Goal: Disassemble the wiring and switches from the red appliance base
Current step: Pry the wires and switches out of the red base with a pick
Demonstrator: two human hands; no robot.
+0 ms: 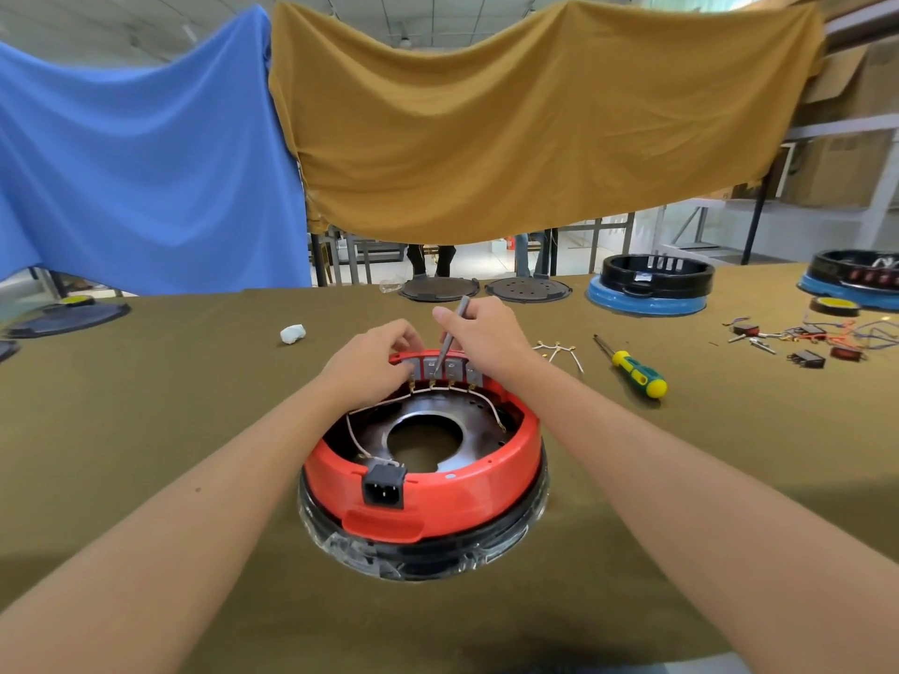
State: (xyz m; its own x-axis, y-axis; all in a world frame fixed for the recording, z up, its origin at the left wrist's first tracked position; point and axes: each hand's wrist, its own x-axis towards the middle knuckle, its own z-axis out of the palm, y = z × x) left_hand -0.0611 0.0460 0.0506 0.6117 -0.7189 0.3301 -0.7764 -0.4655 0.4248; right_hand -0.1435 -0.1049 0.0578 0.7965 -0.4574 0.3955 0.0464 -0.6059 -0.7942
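The red appliance base (438,498) lies upside down on the olive table, a black power socket (384,485) on its near wall. Several grey switches (445,369) line its far wall, linked by white wires (389,403) that loop down to the socket. My right hand (479,333) grips slim metal tweezers (450,340), their tip down on a middle switch. My left hand (374,362) has its fingers curled at the leftmost switch and the rim there; what it pinches is hidden.
A yellow-green screwdriver (635,372) and loose white wires (559,352) lie right of the base. Removed switches and coloured wires (807,340) sit far right, near a tape roll (834,306). Blue-black bases (652,287) and dark discs (438,289) line the far edge. A white wad (293,333) lies left.
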